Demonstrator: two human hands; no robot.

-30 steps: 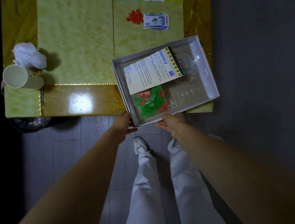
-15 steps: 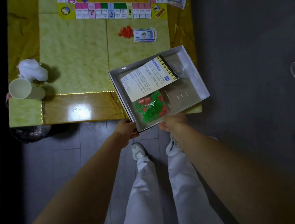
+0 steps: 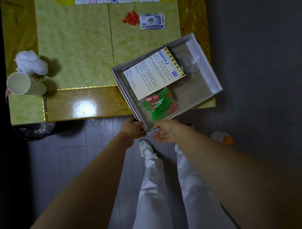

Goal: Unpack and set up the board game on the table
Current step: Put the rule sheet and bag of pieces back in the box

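Note:
An open grey game box (image 3: 204, 65) lies tilted over the table's near right corner, its near corner past the edge. Inside are a printed rules sheet (image 3: 153, 73), a clear bag of green and red pieces (image 3: 159, 104) and a clear plastic insert (image 3: 191, 88). My left hand (image 3: 132, 128) grips the box's near corner. My right hand (image 3: 165, 131) hovers just below the box's near edge, fingers relaxed, apart from it. A heap of red pieces (image 3: 130, 18) and a stack of play money (image 3: 152, 22) lie on the table. The game board's edge (image 3: 114, 1) shows at the top.
On the yellow table (image 3: 73, 57), a paper cup (image 3: 24, 84) lies on its side at the left edge beside a crumpled white tissue (image 3: 31, 63). A bin (image 3: 34, 130) stands under that corner. An orange-capped bottle (image 3: 221, 138) lies on the dark floor to the right. My legs are below.
My right hand has come off the box's near edge and now hovers just below it. My left hand keeps its grip on the corner. The view tilted slightly.

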